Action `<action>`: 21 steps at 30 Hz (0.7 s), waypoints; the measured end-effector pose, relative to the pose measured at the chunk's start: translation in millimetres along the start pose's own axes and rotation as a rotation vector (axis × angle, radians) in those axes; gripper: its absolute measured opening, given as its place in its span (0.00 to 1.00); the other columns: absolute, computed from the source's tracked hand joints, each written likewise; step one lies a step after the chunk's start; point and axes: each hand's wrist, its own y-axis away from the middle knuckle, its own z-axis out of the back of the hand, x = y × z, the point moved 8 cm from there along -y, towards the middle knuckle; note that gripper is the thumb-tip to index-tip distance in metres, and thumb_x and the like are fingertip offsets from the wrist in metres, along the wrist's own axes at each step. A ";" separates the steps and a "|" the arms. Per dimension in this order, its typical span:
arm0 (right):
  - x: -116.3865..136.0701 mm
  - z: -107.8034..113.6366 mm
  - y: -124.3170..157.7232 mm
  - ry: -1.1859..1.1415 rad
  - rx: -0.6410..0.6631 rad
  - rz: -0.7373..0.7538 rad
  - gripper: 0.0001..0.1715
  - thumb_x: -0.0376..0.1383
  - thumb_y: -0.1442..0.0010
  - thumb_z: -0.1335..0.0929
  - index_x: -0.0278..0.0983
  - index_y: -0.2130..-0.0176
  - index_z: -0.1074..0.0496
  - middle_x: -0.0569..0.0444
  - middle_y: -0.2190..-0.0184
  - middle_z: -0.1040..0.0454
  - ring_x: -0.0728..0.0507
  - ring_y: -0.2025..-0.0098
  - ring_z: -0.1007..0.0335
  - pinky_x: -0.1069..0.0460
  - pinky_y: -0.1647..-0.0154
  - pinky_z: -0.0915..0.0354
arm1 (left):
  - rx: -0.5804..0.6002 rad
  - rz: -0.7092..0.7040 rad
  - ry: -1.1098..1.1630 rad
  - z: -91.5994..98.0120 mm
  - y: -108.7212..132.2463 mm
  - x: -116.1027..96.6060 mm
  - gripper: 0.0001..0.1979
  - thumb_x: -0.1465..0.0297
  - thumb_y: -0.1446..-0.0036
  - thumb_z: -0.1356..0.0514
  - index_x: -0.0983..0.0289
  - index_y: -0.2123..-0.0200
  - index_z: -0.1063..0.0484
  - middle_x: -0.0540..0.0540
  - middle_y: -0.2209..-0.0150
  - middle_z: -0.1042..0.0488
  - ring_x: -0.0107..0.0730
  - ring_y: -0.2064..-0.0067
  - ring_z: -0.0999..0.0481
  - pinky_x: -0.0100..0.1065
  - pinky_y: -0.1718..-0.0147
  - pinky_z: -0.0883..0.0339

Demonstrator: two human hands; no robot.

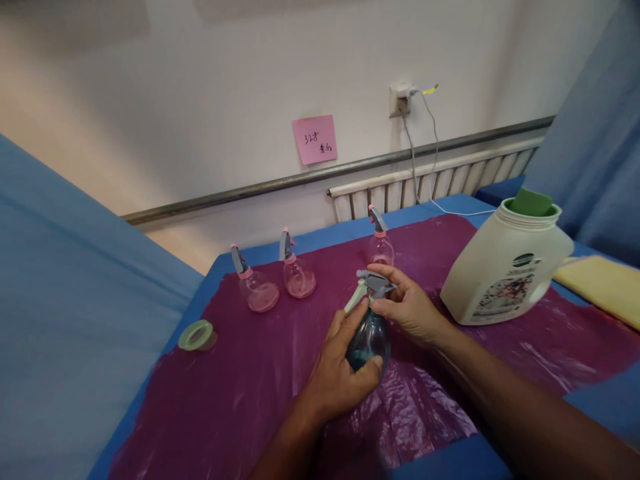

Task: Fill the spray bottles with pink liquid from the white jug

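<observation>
A teal see-through spray bottle (369,341) stands upright on the purple plastic sheet, some liquid in its lower part. My left hand (343,367) is closed around the bottle's body, the thumb in front and the fingers near the neck. At the top, my right hand (407,303) pinches the grey spray head (376,283), which has a pale green trigger. Just behind is a clear spray bottle (381,249) with a pink collar, partly hidden by my right hand. Two similar pink-collared bottles stand farther left, a spray bottle (259,290) and another spray bottle (299,277), both holding some liquid.
A large cream jug (500,273) with a green piece in its mouth stands at the right. Beyond it lies a yellow cloth (600,287). A pale green cap-like ring (196,335) lies at the left. Blue curtains hang on both sides; a radiator (440,177) lines the wall.
</observation>
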 end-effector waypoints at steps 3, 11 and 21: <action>-6.5 0.1 2.1 0.106 -0.027 0.008 0.51 0.47 0.53 0.10 0.47 0.35 0.22 0.56 0.56 0.15 0.44 0.60 0.22 0.49 0.56 0.26 | 0.023 -0.057 -0.013 -3.1 -1.8 -3.9 0.47 0.69 0.38 0.32 0.49 0.17 0.37 0.61 0.28 0.28 0.56 0.27 0.26 0.61 0.23 0.33; 2.7 -0.4 4.4 0.035 0.029 0.052 0.46 0.55 0.41 0.15 0.47 0.31 0.24 0.49 0.45 0.14 0.38 0.50 0.18 0.44 0.45 0.25 | 0.010 -0.026 0.027 4.0 -2.7 -5.6 0.47 0.69 0.36 0.32 0.46 0.17 0.37 0.60 0.26 0.28 0.58 0.27 0.26 0.63 0.24 0.33; 2.1 7.7 -3.0 0.056 0.121 0.003 0.51 0.47 0.44 0.12 0.47 0.28 0.25 0.52 0.51 0.13 0.41 0.51 0.15 0.44 0.44 0.23 | -0.002 -0.019 0.041 5.8 -2.4 -2.7 0.47 0.68 0.36 0.32 0.47 0.16 0.38 0.61 0.25 0.28 0.57 0.27 0.25 0.61 0.26 0.30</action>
